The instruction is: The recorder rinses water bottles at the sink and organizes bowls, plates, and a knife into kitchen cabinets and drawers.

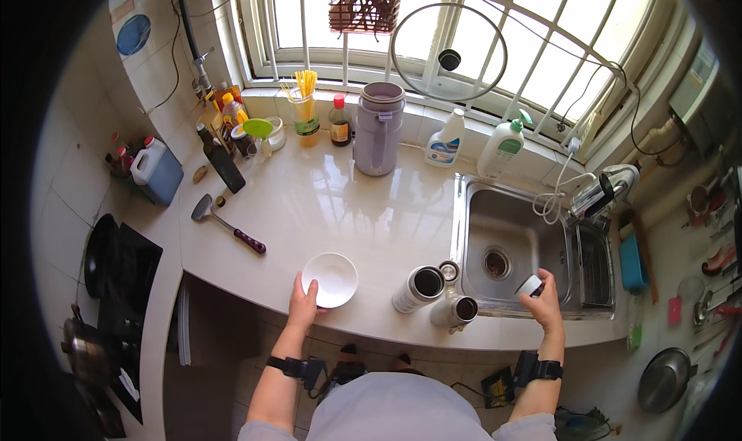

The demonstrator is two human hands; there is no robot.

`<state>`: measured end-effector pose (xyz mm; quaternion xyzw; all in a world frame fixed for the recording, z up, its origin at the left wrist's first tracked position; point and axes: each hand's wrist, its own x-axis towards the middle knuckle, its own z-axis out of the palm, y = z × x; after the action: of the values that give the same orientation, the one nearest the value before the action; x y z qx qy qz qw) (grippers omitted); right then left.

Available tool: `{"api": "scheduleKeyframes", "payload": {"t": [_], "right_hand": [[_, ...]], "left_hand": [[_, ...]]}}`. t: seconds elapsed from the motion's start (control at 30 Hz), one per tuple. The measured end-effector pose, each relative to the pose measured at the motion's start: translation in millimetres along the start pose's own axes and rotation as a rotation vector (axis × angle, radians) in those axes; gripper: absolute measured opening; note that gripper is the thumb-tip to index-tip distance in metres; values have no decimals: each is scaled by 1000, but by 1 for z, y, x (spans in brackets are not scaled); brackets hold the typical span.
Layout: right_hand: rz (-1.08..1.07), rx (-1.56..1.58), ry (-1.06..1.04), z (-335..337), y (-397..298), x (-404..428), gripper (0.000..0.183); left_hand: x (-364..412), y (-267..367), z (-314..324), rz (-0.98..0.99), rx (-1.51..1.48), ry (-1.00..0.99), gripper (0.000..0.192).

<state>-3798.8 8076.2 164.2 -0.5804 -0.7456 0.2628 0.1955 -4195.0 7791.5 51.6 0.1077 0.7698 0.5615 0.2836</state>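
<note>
My left hand grips the near left rim of a white bowl at the counter's front edge. Over the near right part of the steel sink, my right hand holds a small white and dark cap. Between the hands stand two uncapped, light-coloured vacuum flasks, one larger and one smaller. A small steel lid lies close beside them at the sink's edge. Whether the bowl's base touches the counter cannot be told.
A spatula lies on the left of the counter, near a dark bottle. At the back stand a purple jug, a spray-type cleaner bottle and a pump bottle. A faucet overhangs the sink's back right.
</note>
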Motion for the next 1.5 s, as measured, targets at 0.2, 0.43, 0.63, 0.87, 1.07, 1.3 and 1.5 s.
{"api": "scheduleKeyframes", "payload": {"t": [0.2, 0.43, 0.63, 0.87, 1.07, 1.3, 1.5], "right_hand": [[-184, 256, -238, -34, -112, -8, 58], [-670, -45, -475, -8, -219, -41, 59], [-777, -169, -494, 2, -233, -47, 61], [-549, 51, -420, -24, -206, -32, 61], [-1, 437, -234, -8, -64, 11, 55], [-60, 525, 10, 17, -54, -40, 55], [-563, 334, -374, 3, -191, -75, 61]], "left_hand": [[-43, 54, -2, 212, 670, 208, 73], [-87, 108, 69, 648, 359, -414, 93], [-71, 107, 112, 748, 319, -473, 99], [-64, 100, 123, 757, 148, -519, 74], [-68, 108, 99, 726, -13, -521, 60], [-60, 99, 88, 720, 84, -544, 63], [-61, 97, 87, 735, 109, -566, 63]]}}
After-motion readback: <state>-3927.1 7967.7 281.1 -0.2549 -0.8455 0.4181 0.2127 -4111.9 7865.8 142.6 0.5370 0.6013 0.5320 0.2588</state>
